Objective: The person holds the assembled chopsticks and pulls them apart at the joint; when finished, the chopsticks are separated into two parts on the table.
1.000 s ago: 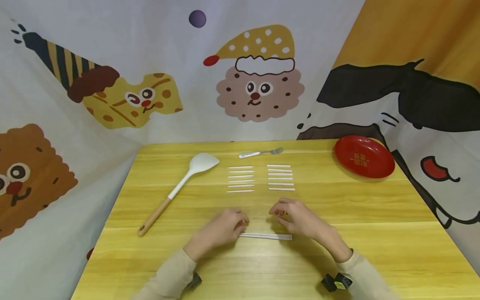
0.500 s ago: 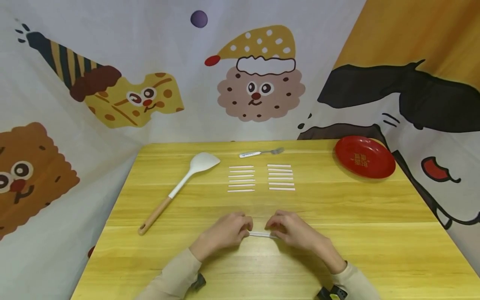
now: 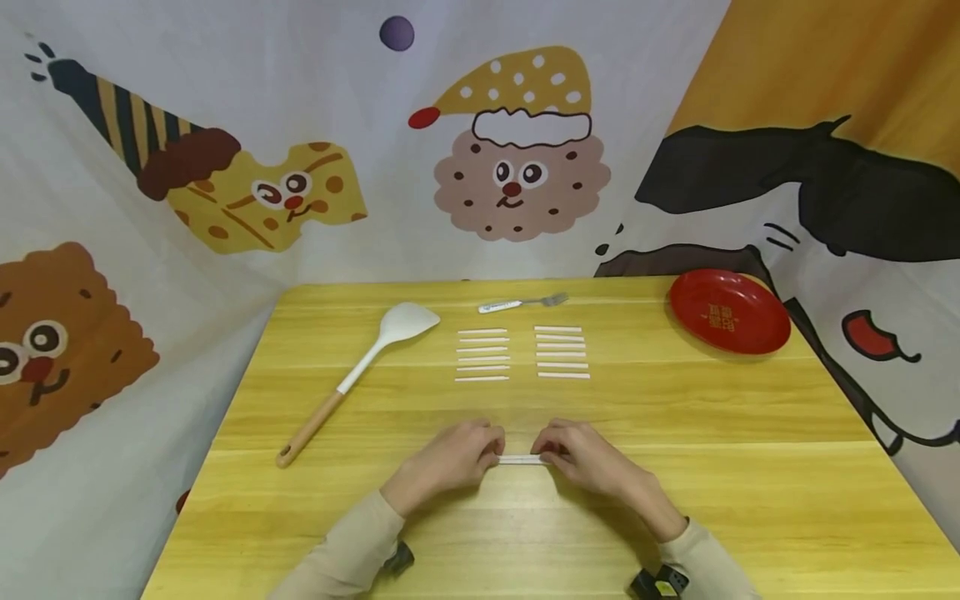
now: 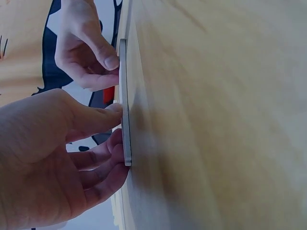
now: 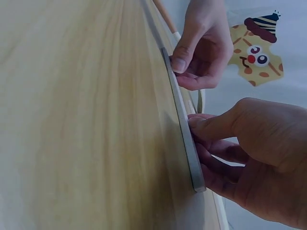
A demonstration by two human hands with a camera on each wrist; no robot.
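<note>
In the head view, a pair of slim white chopsticks point(image 3: 520, 459) lies crosswise near the front of the table, side by side. My left hand point(image 3: 459, 457) pinches them toward their left end, thumb on the near side and fingers beyond. Toward the other end my right hand point(image 3: 588, 458) pinches the same chopsticks with thumb and fingers. Only the middle stretch shows between the hands from above. In the left wrist view the chopsticks point(image 4: 126, 139) run as a pale bar close over the tabletop; the right wrist view shows the chopsticks' squared end point(image 5: 196, 179).
Beyond the hands, two columns of short white sticks lie in rows, the left column point(image 3: 482, 358) and the right column point(image 3: 562, 354). A fork point(image 3: 522, 303) is behind them. A white spatula point(image 3: 352, 375) with a wooden handle lies left; a red plate point(image 3: 729, 312) sits back right.
Both hands have come inward and down onto the chopsticks and now pinch them from either side. The chopsticks have shifted slightly away from the person and lie straighter.
</note>
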